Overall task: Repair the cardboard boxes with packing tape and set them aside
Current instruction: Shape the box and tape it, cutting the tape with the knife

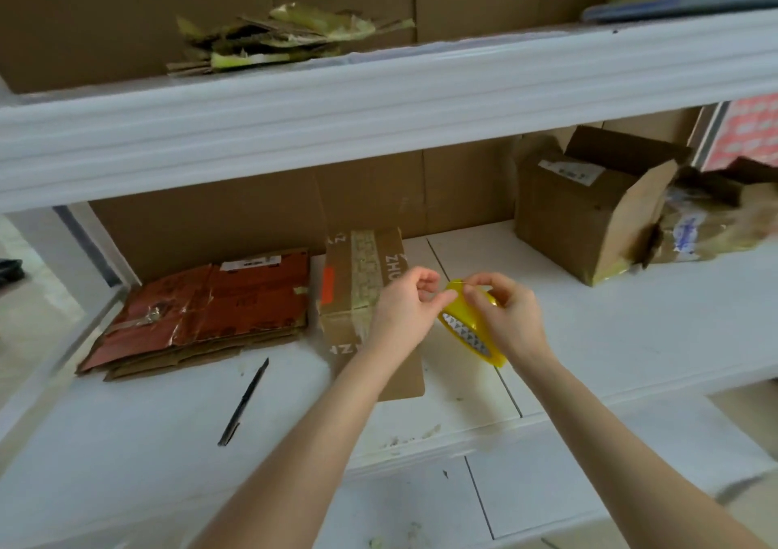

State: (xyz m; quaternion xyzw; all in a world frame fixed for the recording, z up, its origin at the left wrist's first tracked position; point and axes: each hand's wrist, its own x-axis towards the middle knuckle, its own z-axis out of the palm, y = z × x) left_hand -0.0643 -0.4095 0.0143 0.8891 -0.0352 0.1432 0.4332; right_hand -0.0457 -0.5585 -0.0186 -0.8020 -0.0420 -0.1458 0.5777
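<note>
Left arm: bare forearm reaching forward from low centre, crossing over the near end of the flat box [358,283].
Left grip: my left hand [410,295] is curled, thumb and forefinger pinching at the top edge of the tape [465,329].
Right arm: bare, coming in from the lower right, wrist bent inward.
Right grip: my right hand [511,314] wraps the roll's far side, fingers curled over its rim, holding it tilted on edge.
Tape: glossy yellow ring with a white zigzag-printed core, held between both hands above the worktop [631,329], just right of the flat box.
Flat box: brown corrugated card, flattened, with a pale tape strip, an orange label and printed letters.
Red stack [219,304]: flattened reddish card, creased and shiny, lying left of the flat box.
Open box [589,211]: brown, flaps up, corner torn, far right.
Dark tool [244,403]: slim, pen-like, lying near the front.
Worktop: white, smooth, seamed.
Shelf [379,97]: white, ridged, carrying torn scraps [286,38].
</note>
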